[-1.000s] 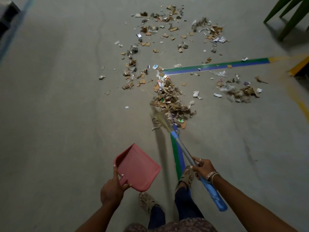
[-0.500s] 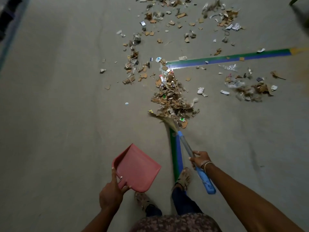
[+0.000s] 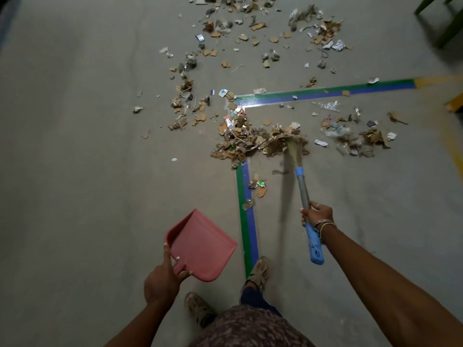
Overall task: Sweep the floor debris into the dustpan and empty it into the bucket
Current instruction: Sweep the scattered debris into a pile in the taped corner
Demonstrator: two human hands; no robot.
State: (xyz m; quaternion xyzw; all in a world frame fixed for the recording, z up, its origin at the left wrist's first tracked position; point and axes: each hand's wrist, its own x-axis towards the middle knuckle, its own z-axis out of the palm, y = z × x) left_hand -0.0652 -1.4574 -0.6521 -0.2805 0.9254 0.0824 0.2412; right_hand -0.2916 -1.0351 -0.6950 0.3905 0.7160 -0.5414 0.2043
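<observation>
Two hands were at work over a grey concrete floor point(image 3: 75, 171). The right hand point(image 3: 317, 215) was wrapped around the shaft of a broom point(image 3: 303, 189), gripping where the grey metal tube met the blue plastic grip, whose end stuck out below the wrist past a pair of bracelets point(image 3: 324, 224). The broom's straw bristles point(image 3: 293, 146) rested against the right edge of the main debris pile point(image 3: 248, 144), a heap of torn cardboard, paper scraps and wrappers that lay across the corner of a green-and-blue tape line point(image 3: 246, 221) on the floor. The left hand point(image 3: 160, 281) held a red dustpan point(image 3: 200, 244) by its rear edge, thumb along the left rim and fingers curled under; the pan was lifted off the floor, tilted, its open mouth turned up and to the right, well apart from the pile and holding nothing that could be seen. A few loose scraps point(image 3: 258, 187) lay on the tape between the pile and the person's feet. A second, smaller heap point(image 3: 360, 142) sat to the right of the bristles, and more litter point(image 3: 250, 33) was scattered across the floor farther up, beyond the horizontal run of tape. Dark green furniture legs point(image 3: 448, 23) showed at the top right corner. No bucket appeared in the view.
</observation>
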